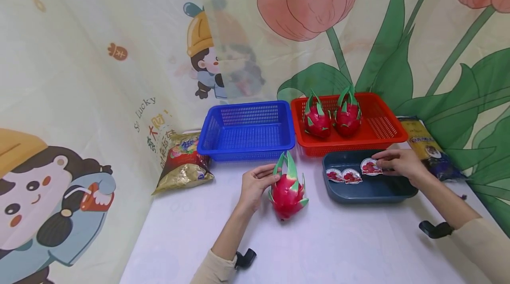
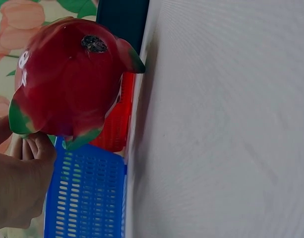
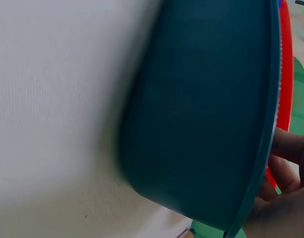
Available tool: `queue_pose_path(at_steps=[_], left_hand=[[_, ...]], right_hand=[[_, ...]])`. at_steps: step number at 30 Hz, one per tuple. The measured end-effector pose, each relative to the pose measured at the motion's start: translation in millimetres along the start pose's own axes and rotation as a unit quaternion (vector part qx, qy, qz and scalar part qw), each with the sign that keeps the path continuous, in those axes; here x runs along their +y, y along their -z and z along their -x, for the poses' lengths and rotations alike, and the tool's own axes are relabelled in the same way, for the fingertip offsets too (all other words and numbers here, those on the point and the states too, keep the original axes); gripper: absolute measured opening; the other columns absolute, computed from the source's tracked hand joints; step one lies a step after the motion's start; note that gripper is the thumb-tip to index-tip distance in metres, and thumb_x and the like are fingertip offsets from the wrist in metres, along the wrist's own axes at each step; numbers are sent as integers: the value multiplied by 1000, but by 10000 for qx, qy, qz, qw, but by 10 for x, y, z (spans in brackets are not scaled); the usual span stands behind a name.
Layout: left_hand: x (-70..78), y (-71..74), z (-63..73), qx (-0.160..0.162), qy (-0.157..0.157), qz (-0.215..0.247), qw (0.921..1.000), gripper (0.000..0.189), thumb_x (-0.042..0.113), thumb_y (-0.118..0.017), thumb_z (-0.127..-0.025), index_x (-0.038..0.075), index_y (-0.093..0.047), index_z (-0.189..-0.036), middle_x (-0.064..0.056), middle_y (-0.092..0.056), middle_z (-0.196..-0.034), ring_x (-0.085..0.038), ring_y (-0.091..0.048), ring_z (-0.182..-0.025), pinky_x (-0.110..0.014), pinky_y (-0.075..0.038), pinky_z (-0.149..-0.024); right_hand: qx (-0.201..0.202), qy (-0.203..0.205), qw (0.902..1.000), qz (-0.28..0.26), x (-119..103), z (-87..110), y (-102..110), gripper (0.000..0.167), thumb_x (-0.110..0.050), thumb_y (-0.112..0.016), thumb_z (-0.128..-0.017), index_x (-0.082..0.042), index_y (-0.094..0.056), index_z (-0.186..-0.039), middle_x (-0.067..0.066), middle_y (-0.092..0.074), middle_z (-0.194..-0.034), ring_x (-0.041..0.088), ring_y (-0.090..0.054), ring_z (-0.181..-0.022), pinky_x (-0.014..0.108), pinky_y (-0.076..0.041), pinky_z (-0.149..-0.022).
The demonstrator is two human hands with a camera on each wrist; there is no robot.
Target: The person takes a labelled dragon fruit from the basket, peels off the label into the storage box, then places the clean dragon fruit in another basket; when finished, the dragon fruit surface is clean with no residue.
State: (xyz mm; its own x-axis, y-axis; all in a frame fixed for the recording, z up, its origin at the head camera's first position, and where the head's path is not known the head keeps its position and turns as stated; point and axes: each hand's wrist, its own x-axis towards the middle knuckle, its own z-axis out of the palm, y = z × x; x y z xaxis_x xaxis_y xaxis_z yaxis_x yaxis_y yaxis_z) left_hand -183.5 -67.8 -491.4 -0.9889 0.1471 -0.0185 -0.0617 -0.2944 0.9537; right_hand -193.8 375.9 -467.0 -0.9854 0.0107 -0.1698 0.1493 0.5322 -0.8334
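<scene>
My left hand (image 1: 256, 186) holds a dragon fruit (image 1: 287, 197) by its green leafy top, its red body tilted toward me above the white table. In the left wrist view the dark base of that dragon fruit (image 2: 67, 84) faces the camera. My right hand (image 1: 400, 165) reaches over the dark blue-green tray (image 1: 370, 196) and pinches a round sticker (image 1: 370, 167) with a red fruit picture. Two similar stickers (image 1: 352, 177) lie at the tray's left side. The tray wall (image 3: 201, 109) hides part of the right fingers in the right wrist view.
A blue basket (image 1: 247, 154) stands at the back, beside a red basket (image 1: 382, 141) with two dragon fruits (image 1: 348, 118) in it. A red and gold bag (image 1: 187, 164) lies on the left; a yellow and blue bag (image 1: 428, 146) lies on the right. Printed curtains hang behind.
</scene>
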Motion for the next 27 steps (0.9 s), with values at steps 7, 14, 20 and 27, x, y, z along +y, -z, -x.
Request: queue_pose_path(at_steps=[7, 14, 20, 27], left_hand=[[3, 6, 13, 1, 19, 43, 10000, 40, -10, -79, -84, -8, -70, -124, -26, -74, -115, -22, -77, -98, -27, -63, -82], [3, 8, 11, -14, -49, 27, 10000, 40, -9, -79, -84, -9, -70, -123, -25, -75, -114, -25, -76, -101, -26, -63, -81], [-11, 11, 3, -35, -24, 35, 10000, 40, -9, -79, -84, -8, -70, -123, -22, -76, -113, -24, -76, -101, -23, -62, -76], [-21, -4, 5, -43, -74, 7, 10000, 39, -9, -79, -85, -8, -70, -123, -22, -76, -113, -26, -76, -102, -26, -63, -81]], right_hand=[[-198, 37, 9984, 523, 23, -63, -35, 35, -4, -57, -103, 16, -60, -132, 26, -65, -110, 35, -66, -100, 53, -62, -85], [-215, -112, 9971, 727, 62, -139, -132, 36, 1, -59, -98, 20, -56, -128, 36, -68, -114, 45, -71, -99, 53, -64, -81], [-222, -480, 9967, 624, 52, -140, -137, 38, -1, -56, -100, 22, -53, -131, 35, -70, -110, 41, -74, -93, 48, -65, -79], [-202, -391, 9945, 955, -3, -83, -98, 40, -10, -56, -102, 20, -55, -129, 32, -71, -112, 48, -70, -105, 54, -62, -87]])
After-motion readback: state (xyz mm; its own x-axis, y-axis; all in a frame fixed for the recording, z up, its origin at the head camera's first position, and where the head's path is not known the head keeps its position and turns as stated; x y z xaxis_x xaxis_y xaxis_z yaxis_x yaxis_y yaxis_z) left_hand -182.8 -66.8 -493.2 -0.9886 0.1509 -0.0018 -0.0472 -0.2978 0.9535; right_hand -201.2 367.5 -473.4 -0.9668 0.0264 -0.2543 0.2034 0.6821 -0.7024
